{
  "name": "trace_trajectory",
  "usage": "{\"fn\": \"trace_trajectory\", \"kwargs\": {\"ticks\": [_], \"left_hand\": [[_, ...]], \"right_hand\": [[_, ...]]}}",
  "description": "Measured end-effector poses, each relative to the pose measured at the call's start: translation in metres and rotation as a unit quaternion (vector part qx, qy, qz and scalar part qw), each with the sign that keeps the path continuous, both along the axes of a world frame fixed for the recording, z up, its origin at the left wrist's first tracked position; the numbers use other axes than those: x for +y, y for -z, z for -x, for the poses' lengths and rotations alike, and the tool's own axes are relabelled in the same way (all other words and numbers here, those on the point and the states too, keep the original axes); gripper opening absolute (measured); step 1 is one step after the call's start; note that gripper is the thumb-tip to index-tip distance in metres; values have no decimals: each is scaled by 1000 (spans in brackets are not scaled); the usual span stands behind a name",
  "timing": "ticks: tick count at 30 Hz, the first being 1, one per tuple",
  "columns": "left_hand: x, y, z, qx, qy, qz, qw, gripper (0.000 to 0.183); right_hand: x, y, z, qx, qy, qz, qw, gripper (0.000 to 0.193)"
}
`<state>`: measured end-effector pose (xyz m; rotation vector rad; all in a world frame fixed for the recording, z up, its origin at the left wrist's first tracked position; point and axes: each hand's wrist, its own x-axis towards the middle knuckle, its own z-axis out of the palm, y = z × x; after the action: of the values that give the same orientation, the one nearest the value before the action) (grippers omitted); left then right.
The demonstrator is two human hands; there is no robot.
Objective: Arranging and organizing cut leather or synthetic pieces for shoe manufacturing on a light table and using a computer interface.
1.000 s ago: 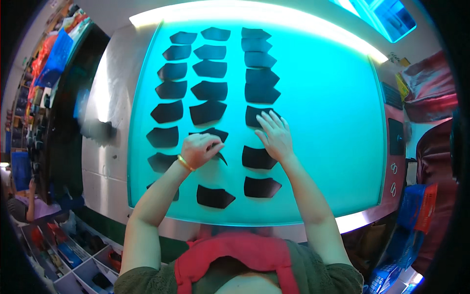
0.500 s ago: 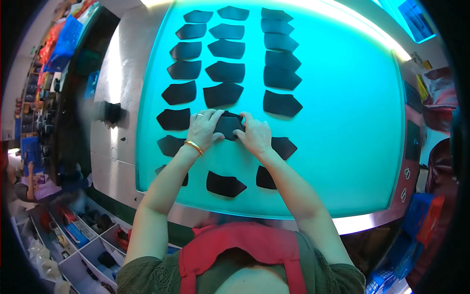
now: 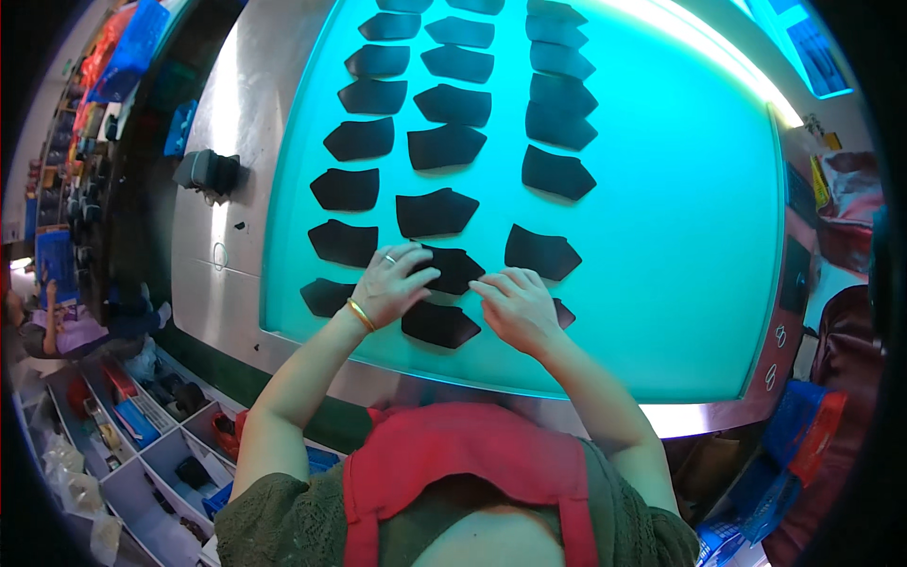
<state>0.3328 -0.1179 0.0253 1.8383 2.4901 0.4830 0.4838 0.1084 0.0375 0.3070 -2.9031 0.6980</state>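
Note:
A dark, flat piece (image 3: 457,271) with a pointed right end lies on the glowing turquoise table (image 3: 661,236) between my hands. The fingers of my left hand (image 3: 385,288) are apart over its left end, and a gold bracelet circles that wrist. At its pointed right tip is my right hand (image 3: 520,307), with its fingers stretched forward and not closed around the piece. Just above lies another dark piece (image 3: 436,213), and below, a similar one (image 3: 440,326). A piece (image 3: 565,314) is partly covered by my right hand.
More such pieces form a left column (image 3: 345,189) and a right column (image 3: 557,173), where some overlap. A dark stack (image 3: 210,173) stands on the metal surface at left. A divided tray (image 3: 142,472) holds small items at lower left. Another person (image 3: 66,331) sits at far left.
The dark piece held up between both hands is now down on the table, and my fingers have loosened. Both hands have come nearer to me. The whole view has shifted slightly.

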Motion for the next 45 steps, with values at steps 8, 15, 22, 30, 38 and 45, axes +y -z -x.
{"fn": "trace_trajectory", "kwargs": {"ticks": [8,15,22,30,38,45], "left_hand": [[-12,3,-48,-117,86,75,987,61],[-17,-11,-35,-119,79,0,990,46],[134,5,87,-37,-180,-82,980,38],[130,18,105,-129,-138,64,980,42],[217,1,105,-134,-59,-31,989,20],[279,10,118,-84,0,-120,989,22]], "right_hand": [[32,14,-88,-65,205,44,976,57],[43,-7,-74,-51,151,6,987,37],[120,18,41,61,224,0,973,33],[163,33,81,-42,238,-1,970,38],[205,18,127,93,264,56,958,27],[224,17,136,-13,243,70,967,19]]}}
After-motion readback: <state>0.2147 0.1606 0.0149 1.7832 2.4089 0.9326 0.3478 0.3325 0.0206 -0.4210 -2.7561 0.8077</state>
